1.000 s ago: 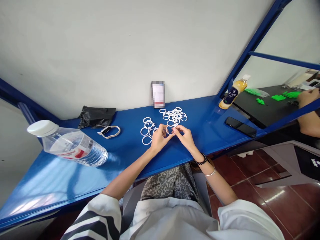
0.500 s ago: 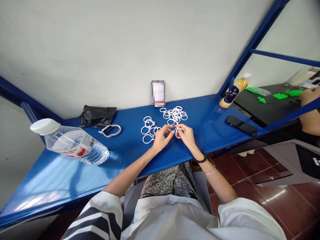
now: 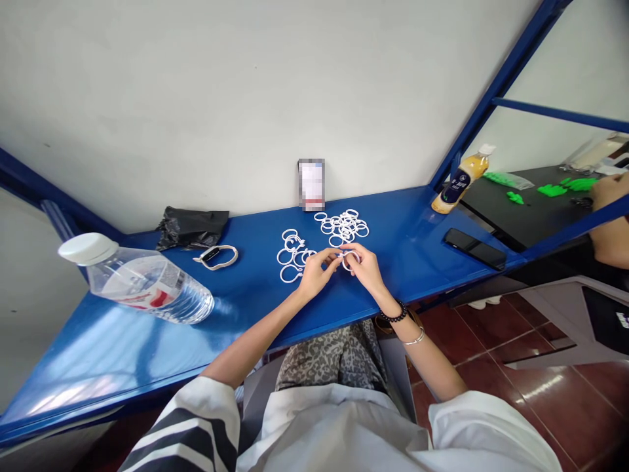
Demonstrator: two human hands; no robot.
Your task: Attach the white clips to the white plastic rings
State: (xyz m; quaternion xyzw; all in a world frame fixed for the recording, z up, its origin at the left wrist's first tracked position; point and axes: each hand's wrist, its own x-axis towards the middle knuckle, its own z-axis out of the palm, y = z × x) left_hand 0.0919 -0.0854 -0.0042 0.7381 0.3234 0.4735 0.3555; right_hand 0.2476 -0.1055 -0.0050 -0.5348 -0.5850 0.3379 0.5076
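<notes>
My left hand [image 3: 314, 274] and my right hand [image 3: 366, 270] meet over the blue table [image 3: 246, 301], fingers pinched together on one white plastic ring [image 3: 348, 259]. Just beyond my fingertips lies a loose pile of several white rings [image 3: 344, 225]. A second group of white rings [image 3: 291, 255] lies beside my left hand. My right wrist wears a dark bead bracelet and a thin bangle.
A clear water bottle [image 3: 142, 282] lies on its side at the left. A black bag [image 3: 191, 226] and a watch [image 3: 216, 256] sit behind it. A juice bottle [image 3: 462, 180] and a dark phone [image 3: 474, 248] are at the right. Another person's arm [image 3: 609, 216] is at the far right.
Both hands have drawn slightly back from the ring pile, still pinching a ring between them. Nothing else has moved.
</notes>
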